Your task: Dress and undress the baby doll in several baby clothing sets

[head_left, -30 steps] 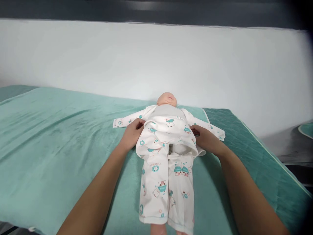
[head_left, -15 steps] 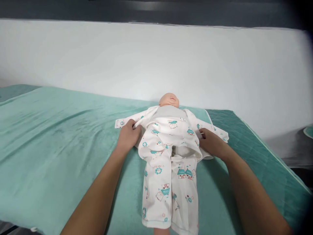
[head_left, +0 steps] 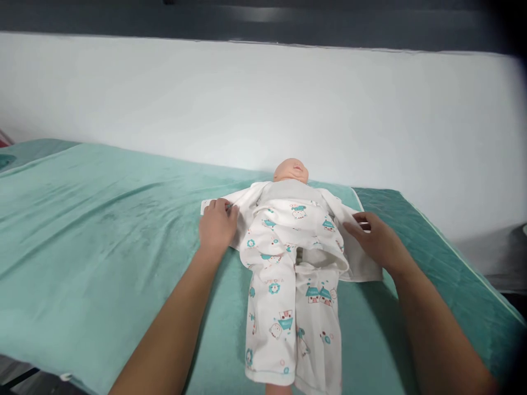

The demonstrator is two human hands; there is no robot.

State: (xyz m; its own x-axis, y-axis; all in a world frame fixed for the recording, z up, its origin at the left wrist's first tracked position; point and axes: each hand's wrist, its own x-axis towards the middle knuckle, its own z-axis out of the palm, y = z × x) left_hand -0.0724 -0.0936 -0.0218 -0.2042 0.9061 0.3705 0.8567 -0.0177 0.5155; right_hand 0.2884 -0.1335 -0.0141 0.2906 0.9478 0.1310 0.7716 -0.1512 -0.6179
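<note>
A baby doll (head_left: pixel 291 170) lies on its back, its head toward the wall. It wears a white baby shirt (head_left: pixel 251 200), spread open at the sides, and white trousers (head_left: pixel 272 307) with teal and red prints, pulled high over the belly. One trouser leg gapes near the crotch. My left hand (head_left: pixel 218 225) is closed on the shirt at the sleeve on the left, fingertips partly hidden. On the other side, my right hand (head_left: pixel 379 241) has curled fingers and thumb on the right sleeve, above the spread shirt panel. A bit of the doll's leg shows below one trouser cuff.
A light green sheet (head_left: pixel 102 230) with shallow wrinkles covers the bed. Darker quilted green cloth (head_left: pixel 428 247) lies along the right side. Behind the doll rises a white wall (head_left: pixel 206 104) with a dark band on top. The bed's edge shows at lower left.
My right hand has moved outward from beside the doll's waist onto the sleeve, and the right shirt panel now lies spread further out. My left hand stays at the left sleeve. The view has shifted slightly.
</note>
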